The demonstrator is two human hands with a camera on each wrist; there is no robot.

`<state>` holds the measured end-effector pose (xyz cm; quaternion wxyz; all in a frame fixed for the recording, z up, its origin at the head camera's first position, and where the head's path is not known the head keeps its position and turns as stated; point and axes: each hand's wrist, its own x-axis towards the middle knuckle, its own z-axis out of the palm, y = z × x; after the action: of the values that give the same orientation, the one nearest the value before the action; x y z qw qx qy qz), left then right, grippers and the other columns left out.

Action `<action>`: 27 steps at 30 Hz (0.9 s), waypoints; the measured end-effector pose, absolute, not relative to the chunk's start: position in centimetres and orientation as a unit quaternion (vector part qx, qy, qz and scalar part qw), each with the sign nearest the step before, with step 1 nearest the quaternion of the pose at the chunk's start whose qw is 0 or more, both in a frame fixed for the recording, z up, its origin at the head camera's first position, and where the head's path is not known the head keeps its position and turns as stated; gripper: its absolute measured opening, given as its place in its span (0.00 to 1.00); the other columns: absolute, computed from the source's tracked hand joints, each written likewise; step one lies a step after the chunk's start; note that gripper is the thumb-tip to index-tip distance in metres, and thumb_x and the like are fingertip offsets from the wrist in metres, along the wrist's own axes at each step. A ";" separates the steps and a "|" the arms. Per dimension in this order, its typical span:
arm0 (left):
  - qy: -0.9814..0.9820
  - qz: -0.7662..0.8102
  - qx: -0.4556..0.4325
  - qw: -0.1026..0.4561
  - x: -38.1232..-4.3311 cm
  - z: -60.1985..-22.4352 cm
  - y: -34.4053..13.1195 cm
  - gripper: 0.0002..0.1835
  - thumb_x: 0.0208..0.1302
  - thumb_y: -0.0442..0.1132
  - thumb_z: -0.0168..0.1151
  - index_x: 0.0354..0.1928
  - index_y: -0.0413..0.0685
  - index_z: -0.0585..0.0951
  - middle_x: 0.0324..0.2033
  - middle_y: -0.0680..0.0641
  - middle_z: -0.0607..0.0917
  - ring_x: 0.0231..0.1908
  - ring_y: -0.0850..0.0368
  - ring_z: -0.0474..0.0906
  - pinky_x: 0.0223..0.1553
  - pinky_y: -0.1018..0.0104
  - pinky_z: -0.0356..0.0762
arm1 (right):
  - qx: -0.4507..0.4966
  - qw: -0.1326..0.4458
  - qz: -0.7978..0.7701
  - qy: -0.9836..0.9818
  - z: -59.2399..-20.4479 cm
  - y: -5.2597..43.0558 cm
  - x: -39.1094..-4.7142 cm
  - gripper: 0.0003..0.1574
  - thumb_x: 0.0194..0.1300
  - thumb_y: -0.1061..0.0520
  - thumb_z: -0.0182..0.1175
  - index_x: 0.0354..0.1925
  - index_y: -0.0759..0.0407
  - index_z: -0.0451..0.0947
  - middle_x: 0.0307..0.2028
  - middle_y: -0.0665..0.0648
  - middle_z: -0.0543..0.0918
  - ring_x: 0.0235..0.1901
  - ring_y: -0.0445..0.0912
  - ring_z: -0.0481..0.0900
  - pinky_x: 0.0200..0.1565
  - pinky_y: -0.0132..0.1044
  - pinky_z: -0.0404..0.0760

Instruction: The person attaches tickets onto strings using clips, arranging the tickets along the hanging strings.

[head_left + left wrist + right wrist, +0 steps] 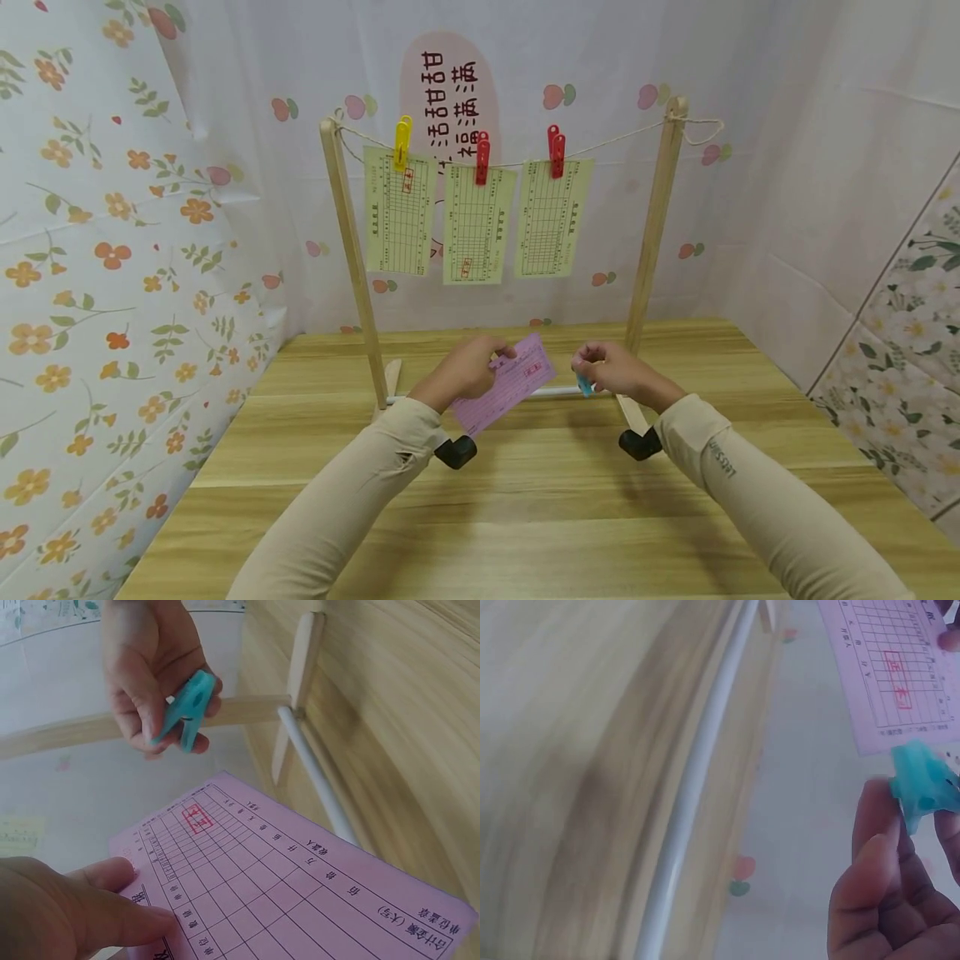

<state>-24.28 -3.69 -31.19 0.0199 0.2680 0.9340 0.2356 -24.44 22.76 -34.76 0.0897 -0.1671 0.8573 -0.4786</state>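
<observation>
A pink printed receipt slip (510, 383) with a red stamp mark is pinched between the thumb and fingers of my left hand (474, 367). My right hand (611, 368) holds a turquoise clothespin (189, 709) by its fingertips, a short way right of the slip and apart from it. Above both hands, three yellowish-green slips hang from a string: the left slip (400, 212) under a yellow clothespin (402, 143), the middle slip (478, 229) under a red clothespin (482, 158), and the right slip (553, 221) under red clothespins (557, 154).
The string (618, 133) runs between a left wooden post (351, 258) and a right wooden post (656, 233). A white rod (555, 391) joins the posts low down. Black foot pieces (456, 452) stand on the wooden table (525, 533). Patterned curtains surround it.
</observation>
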 end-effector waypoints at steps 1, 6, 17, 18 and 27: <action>0.934 0.236 0.268 0.020 -24.3 -31.0 -3.6 0.26 0.56 0.18 0.52 0.55 0.44 0.81 0.53 0.45 0.81 0.44 0.54 0.75 0.36 0.69 0.70 | -0.169 0.086 -0.475 0.859 -34.6 22.8 -24.4 0.12 0.74 0.56 0.50 0.42 0.66 0.72 0.42 0.64 0.76 0.37 0.51 0.75 0.39 0.45 0.78; 0.934 0.241 0.263 0.025 -24.2 -30.1 -3.0 0.26 0.58 0.18 0.52 0.56 0.44 0.80 0.55 0.45 0.80 0.46 0.54 0.76 0.37 0.69 0.72 | -0.165 0.088 -0.478 0.858 -34.0 23.1 -24.5 0.12 0.74 0.57 0.50 0.44 0.66 0.72 0.45 0.66 0.75 0.40 0.51 0.75 0.43 0.47 0.79; 0.926 0.243 0.290 -0.003 -24.1 -28.0 -2.0 0.27 0.54 0.17 0.52 0.55 0.42 0.80 0.53 0.44 0.81 0.50 0.50 0.77 0.42 0.67 0.76 | -0.143 0.066 -0.510 0.846 -32.5 23.7 -24.7 0.11 0.73 0.60 0.50 0.46 0.69 0.69 0.44 0.66 0.70 0.36 0.50 0.76 0.39 0.44 0.82; 0.925 0.245 0.290 -0.002 -24.1 -27.9 -1.9 0.27 0.54 0.17 0.52 0.55 0.42 0.80 0.53 0.44 0.81 0.50 0.50 0.77 0.42 0.66 0.77 | -0.144 0.064 -0.512 0.845 -32.4 23.8 -24.7 0.10 0.73 0.60 0.50 0.45 0.69 0.69 0.44 0.65 0.70 0.35 0.50 0.76 0.38 0.42 0.82; 0.920 0.247 0.304 -0.019 -24.4 -26.6 -1.1 0.26 0.55 0.18 0.53 0.55 0.41 0.80 0.53 0.43 0.81 0.51 0.49 0.77 0.48 0.64 0.77 | -0.144 0.035 -0.488 0.860 -30.8 24.2 -24.6 0.16 0.74 0.59 0.50 0.50 0.73 0.70 0.46 0.66 0.73 0.41 0.51 0.76 0.45 0.45 0.81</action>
<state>-24.39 -1.08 -26.63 -0.0190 0.3044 0.9198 0.2468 -24.57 24.23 -30.80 0.0352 -0.1442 0.8604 -0.4876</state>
